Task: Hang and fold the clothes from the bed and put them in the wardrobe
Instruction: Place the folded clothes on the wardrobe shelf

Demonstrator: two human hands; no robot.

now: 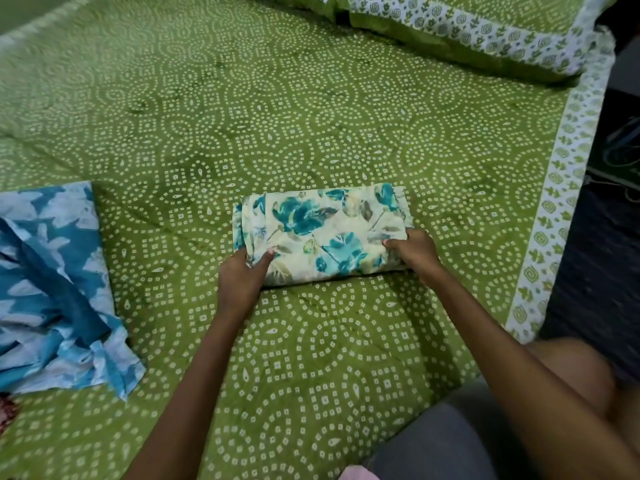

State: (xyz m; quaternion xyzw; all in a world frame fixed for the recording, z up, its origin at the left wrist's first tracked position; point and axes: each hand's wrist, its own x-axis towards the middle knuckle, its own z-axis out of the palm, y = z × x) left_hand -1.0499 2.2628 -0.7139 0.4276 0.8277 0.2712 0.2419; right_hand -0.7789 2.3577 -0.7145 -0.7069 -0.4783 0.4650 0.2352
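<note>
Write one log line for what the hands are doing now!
left hand: grips floral cloth | right hand: grips same | cloth: folded, on bed | blue cloth: unfolded, left

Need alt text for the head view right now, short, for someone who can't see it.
Both hands grip the near corners of a folded cream garment with teal flowers on a green patterned bedsheet: left hand, right hand. A rumpled blue and white garment lies at the left; a matching pillow sits far right.
</note>
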